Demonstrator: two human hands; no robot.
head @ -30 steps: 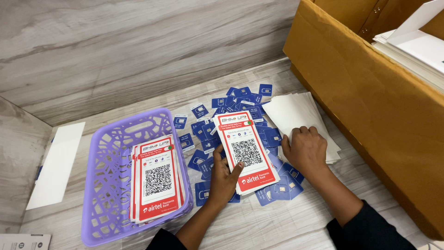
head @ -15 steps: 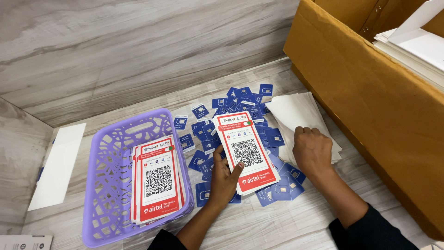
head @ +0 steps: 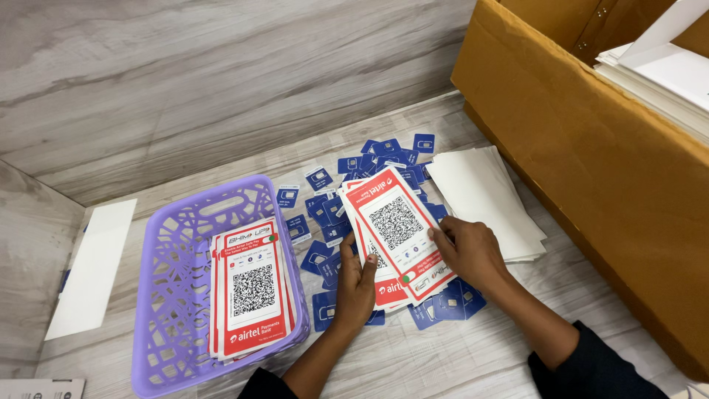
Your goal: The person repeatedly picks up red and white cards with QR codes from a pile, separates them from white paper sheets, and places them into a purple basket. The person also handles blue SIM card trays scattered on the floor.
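Head view
Left hand: palm down at the lower left edge of the red-and-white card stack, thumb along the stack's left side, fingers curled under its bottom corner; closed on the stack.
Right hand: fingertips pinching the right edge of the top card, thumb on the card face; closed on that card, dark sleeve at the wrist.
Top card: red border, white panel with a square black code; turned end for end against the cards beneath, lying slightly askew on the stack.
Card stack: held just above the scattered blue cards, between the purple basket and the white sheets.
Blue cards: small, dark blue, many, spread loose on the wood-grain surface, some overlapping, several hidden under the stack and both hands.
Purple basket: plastic lattice, left of the left hand, just beside it; handle slot at the far end.
Basket cards: second pile of the same red-and-white cards, lying flat against the basket's right side, code face up.
White sheets: plain pile, fanned a little, just right of the right hand, near but apart from it.
Cardboard box: large, brown, standing along the right side, white paper showing inside at the top.
White strip: long blank sheet lying flat, left of the basket, well apart from both hands.
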